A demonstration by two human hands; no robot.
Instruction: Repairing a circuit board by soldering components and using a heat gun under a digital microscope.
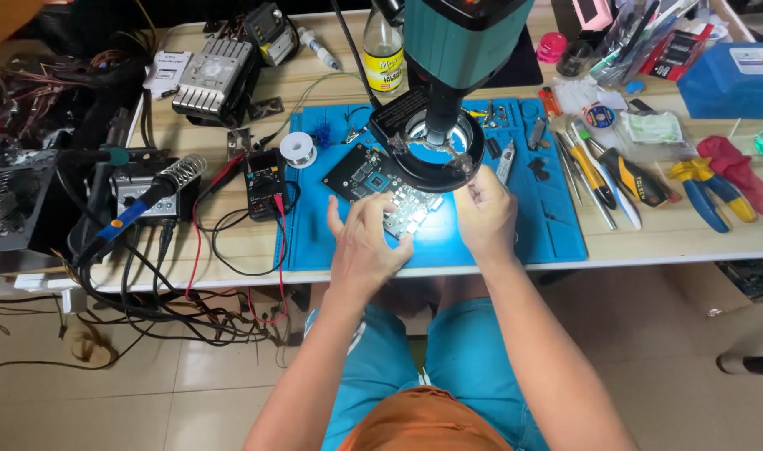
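A digital multimeter (265, 179) with red and black leads is placed left of the blue mat (557, 230). A solder spool (298, 149) is seen near it. Screwdrivers (594, 179), blue-handled pliers (700, 194) and a red cloth (739, 171) are laid at the right.

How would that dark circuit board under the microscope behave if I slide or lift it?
The circuit board looks flat, thin and rigid, so it probably lifts light without flexing. Lying on the blue mat, it likely grips rather than skids. Its exposed small parts look fragile; the left hand rests at its edge.
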